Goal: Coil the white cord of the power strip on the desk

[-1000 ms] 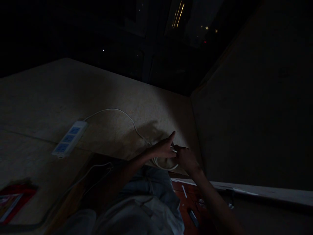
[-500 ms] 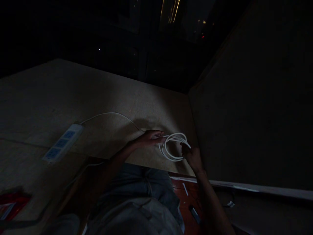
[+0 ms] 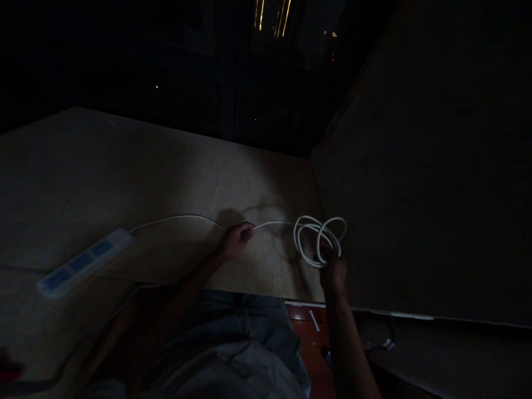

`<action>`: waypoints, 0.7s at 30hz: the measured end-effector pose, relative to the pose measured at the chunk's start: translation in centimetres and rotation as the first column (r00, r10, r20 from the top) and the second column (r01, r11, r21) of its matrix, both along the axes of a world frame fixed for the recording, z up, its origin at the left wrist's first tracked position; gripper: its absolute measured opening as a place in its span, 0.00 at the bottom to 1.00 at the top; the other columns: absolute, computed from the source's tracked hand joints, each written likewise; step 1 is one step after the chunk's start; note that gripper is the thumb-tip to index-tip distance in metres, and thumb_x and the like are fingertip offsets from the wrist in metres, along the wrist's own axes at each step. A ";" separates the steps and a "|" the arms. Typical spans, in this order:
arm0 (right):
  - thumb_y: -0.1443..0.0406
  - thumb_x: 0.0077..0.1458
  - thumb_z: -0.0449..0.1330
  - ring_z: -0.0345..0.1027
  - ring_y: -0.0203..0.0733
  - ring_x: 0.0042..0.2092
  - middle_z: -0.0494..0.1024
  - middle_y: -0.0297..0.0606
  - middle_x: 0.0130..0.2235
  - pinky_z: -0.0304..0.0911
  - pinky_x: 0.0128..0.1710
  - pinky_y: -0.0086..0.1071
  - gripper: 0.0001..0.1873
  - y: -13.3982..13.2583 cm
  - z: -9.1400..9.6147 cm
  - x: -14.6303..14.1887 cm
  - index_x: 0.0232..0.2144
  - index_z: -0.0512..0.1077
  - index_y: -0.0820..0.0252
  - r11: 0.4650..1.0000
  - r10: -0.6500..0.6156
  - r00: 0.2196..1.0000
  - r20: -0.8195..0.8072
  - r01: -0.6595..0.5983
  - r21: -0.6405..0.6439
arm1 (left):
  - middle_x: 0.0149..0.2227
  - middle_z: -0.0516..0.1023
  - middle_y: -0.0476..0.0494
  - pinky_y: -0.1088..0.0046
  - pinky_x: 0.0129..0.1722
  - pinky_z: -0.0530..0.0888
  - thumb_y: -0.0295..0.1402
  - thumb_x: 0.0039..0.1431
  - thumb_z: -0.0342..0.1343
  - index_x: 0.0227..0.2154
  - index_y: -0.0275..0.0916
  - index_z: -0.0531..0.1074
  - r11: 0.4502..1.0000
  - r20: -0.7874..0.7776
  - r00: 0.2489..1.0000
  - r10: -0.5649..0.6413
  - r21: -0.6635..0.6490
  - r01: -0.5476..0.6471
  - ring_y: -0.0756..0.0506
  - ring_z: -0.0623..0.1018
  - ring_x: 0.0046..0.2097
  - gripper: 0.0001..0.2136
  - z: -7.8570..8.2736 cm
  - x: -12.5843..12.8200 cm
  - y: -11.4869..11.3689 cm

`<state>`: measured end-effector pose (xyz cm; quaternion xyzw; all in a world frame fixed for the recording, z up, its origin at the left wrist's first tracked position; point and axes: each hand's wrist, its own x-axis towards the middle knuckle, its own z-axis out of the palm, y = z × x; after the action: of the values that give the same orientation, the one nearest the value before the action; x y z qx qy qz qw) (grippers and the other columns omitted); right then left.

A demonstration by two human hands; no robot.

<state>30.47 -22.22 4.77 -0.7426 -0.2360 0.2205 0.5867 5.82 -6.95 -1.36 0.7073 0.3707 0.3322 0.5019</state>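
A white power strip (image 3: 85, 263) with blue socket faces lies on the tabletop at the left. Its white power cord (image 3: 272, 223) runs right from the strip to both hands. My left hand (image 3: 238, 239) is closed on a single stretch of that cord, just above the table. Several loose loops of the same cord hang from my right hand (image 3: 333, 269), whose fingers are wrapped round the bottom of the coil. Between the two hands the cord spans a short gap. The cord's plug end cannot be made out in the dim light.
The pale tabletop (image 3: 166, 166) reaches back to a dark window with lights beyond. A dark panel (image 3: 415, 210) rises at the right. On the reddish floor (image 3: 305, 354) lie a white strip and a dark object. A red item (image 3: 9, 372) shows at the lower left.
My left hand has drawn left, away from the coil, with the cord in it. The loops have shifted right and spread. The power strip has turned and sits lower and further left in view.
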 end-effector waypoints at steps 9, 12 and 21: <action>0.52 0.53 0.54 0.63 0.35 0.27 0.67 0.29 0.26 0.62 0.27 0.28 0.13 4.4 -5.2 -11.9 0.30 0.63 0.54 0.950 -0.169 0.872 -0.460 0.269 0.160 | 0.25 0.78 0.47 0.74 0.27 0.72 0.47 0.45 0.66 0.26 0.38 0.72 0.886 0.303 0.932 0.198 -0.463 -0.037 0.49 0.76 0.25 0.17 1.4 2.0 0.3; 0.54 0.55 0.53 0.63 0.35 0.28 0.66 0.29 0.26 0.64 0.29 0.28 0.12 6.3 -5.5 -15.6 0.28 0.61 0.54 0.925 -0.162 0.815 -0.556 0.322 0.201 | 0.33 0.81 0.43 0.71 0.31 0.75 0.54 0.47 0.63 0.31 0.38 0.72 0.868 0.318 0.915 0.249 -0.492 -0.065 0.45 0.80 0.32 0.22 1.8 1.9 0.1; 0.61 0.54 0.52 0.75 0.41 0.39 0.78 0.35 0.33 0.71 0.46 0.37 0.10 9.3 -5.0 -19.7 0.36 0.70 0.58 0.885 -0.009 0.504 -0.864 0.407 0.228 | 0.47 0.81 0.38 0.59 0.55 0.72 0.40 0.42 0.71 0.50 0.39 0.69 0.875 0.366 0.915 0.169 -0.483 0.032 0.37 0.79 0.52 0.31 1.3 1.4 -3.8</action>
<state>10.74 -12.87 -0.21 -0.4273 0.1307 0.4229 0.7883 7.20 -10.71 -0.04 0.4648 0.3571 0.3842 0.7133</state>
